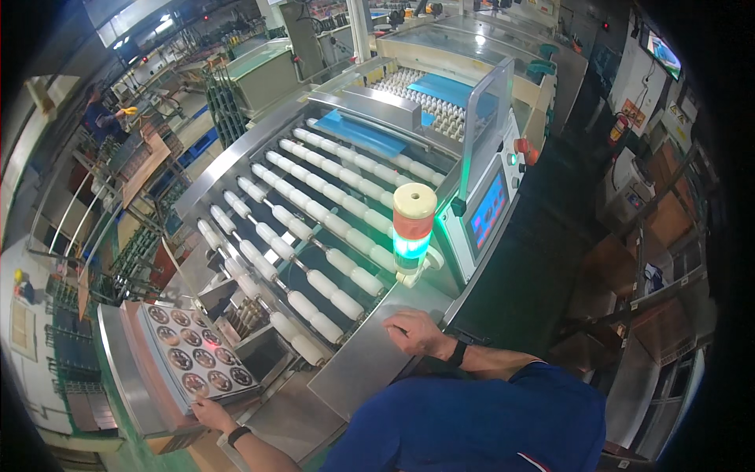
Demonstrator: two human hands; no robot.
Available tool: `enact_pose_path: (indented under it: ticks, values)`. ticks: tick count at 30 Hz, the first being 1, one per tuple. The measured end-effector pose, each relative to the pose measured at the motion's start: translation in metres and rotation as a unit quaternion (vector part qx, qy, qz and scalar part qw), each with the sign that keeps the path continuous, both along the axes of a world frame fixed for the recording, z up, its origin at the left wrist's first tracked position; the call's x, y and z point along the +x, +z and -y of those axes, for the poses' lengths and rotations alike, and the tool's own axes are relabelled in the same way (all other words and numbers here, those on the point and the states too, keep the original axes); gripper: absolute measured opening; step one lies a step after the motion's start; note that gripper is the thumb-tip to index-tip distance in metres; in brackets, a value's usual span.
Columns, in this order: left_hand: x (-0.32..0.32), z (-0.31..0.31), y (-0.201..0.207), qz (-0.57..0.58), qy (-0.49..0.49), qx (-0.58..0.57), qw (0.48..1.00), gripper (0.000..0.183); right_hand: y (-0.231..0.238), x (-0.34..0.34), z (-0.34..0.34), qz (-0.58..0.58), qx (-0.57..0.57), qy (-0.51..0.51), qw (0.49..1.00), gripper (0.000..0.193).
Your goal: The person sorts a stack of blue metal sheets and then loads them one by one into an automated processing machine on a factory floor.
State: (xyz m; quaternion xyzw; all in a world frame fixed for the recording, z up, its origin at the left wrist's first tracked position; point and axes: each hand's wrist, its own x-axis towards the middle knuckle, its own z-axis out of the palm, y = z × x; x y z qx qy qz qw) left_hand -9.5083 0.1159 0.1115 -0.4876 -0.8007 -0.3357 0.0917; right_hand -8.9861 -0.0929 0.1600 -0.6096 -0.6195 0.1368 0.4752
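On the left, a stack of pale rectangular panels (pixel 167 363) rests on a tilted metal stand. Its top panel (pixel 187 340) carries rows of round, dark-and-copper patterns. My left hand (pixel 212 414) is at the near edge of this panel, its fingers closed at the border. My right hand (pixel 418 333) rests on the bare metal cover (pixel 370 362) at the near end of a roller conveyor (pixel 314 208). Its fingers are curled in, and nothing shows in them. White rollers run in several rows between the two hands and the machine.
Blue sheets (pixel 362 134) lie on the conveyor's far part. A lit signal lamp (pixel 414 228) stands beside the rollers, near a control screen (pixel 489 208) and a clear upright guard (pixel 484 118). Shelves (pixel 661 291) line the right. A person (pixel 101 118) stands far left.
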Motion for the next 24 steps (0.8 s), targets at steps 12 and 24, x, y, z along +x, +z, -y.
enact_pose_path:
  ticks: [12, 24]
  values:
    - [0.005, 0.005, 0.005, 0.003, -0.014, 0.004, 1.0, 0.042, -0.004, -0.001, 0.0, -0.009, -0.018, -0.01, 1.0, 0.013]
    - [-0.039, 0.007, -0.027, 0.011, -0.006, -0.001, 1.0, 0.023, -0.012, -0.008, -0.007, -0.013, -0.073, -0.008, 0.997, 0.011]
